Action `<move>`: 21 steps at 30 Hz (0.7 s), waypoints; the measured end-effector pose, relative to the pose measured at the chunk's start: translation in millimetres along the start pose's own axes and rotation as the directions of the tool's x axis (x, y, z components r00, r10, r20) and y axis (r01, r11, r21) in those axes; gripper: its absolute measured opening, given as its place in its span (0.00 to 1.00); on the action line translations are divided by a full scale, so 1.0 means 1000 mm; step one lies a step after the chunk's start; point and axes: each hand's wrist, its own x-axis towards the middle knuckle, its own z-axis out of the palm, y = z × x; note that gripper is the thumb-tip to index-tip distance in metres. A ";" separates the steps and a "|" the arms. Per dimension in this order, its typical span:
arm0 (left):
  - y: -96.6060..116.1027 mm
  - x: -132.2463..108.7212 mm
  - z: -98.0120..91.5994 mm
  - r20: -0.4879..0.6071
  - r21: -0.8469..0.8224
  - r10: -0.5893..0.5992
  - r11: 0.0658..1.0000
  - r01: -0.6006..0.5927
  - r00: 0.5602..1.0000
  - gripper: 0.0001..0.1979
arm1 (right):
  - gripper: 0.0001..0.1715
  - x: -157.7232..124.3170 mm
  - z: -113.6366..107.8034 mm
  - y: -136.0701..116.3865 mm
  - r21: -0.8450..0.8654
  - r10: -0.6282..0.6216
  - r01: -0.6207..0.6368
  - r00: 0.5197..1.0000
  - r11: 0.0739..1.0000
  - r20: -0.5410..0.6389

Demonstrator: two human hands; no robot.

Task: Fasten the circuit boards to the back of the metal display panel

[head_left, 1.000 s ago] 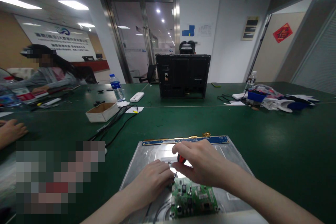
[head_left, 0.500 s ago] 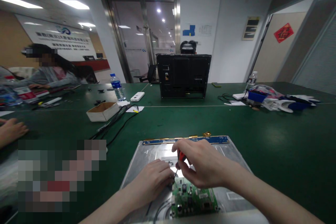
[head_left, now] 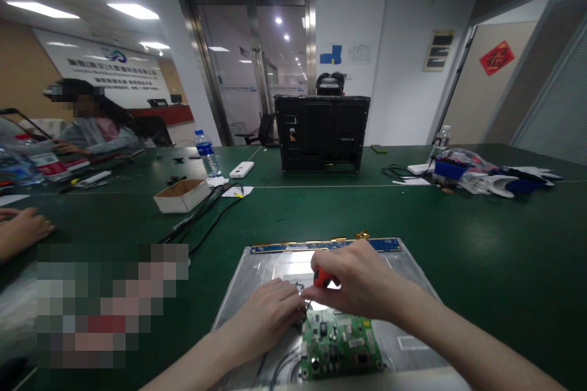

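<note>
My right hand (head_left: 351, 278) is closed on a screwdriver with a red and black handle (head_left: 322, 278). Its thin shaft points down at the upper left corner of a green circuit board (head_left: 339, 345). Beside that corner rests my left hand (head_left: 277, 305), fingers curled together; whatever its fingertips pinch is hidden. The board lies on a silver metal panel (head_left: 247, 281), whose far edge carries a narrow blue circuit strip (head_left: 385, 245). A dark cable runs over the panel below my left hand. Where the screwdriver tip meets the board is too small to make out.
Black cables (head_left: 206, 211) and a cardboard box (head_left: 182, 195) lie to the left, near a water bottle (head_left: 208, 156). Ahead stands a black monitor casing (head_left: 322, 134). Bags and gloves (head_left: 490, 174) sit at right. Another person's hand (head_left: 27, 229) rests at the left edge.
My right hand has rolled its grip, with the thumb now stretched leftward and the red handle tilted and showing more. The left hand stays by the board's corner.
</note>
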 end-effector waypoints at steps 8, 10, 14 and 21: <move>0.001 0.003 0.001 -0.003 0.017 -0.007 1.000 0.007 1.000 0.07 | 0.10 0.000 -0.006 -0.005 0.109 -0.052 0.056 0.998 0.992 -0.042; 0.001 0.003 0.001 0.019 0.000 -0.025 1.000 0.025 1.000 0.07 | 0.12 0.000 -0.005 -0.005 0.145 -0.045 0.050 0.998 0.988 -0.038; -0.001 0.001 0.003 0.033 -0.051 -0.070 0.996 0.072 0.997 0.07 | 0.13 0.001 0.001 -0.002 0.150 -0.019 0.028 0.998 0.988 -0.057; -0.005 -0.002 0.008 -0.011 -0.089 -0.054 0.995 0.053 0.998 0.08 | 0.10 0.001 0.003 -0.001 0.084 -0.026 0.030 0.998 0.996 -0.058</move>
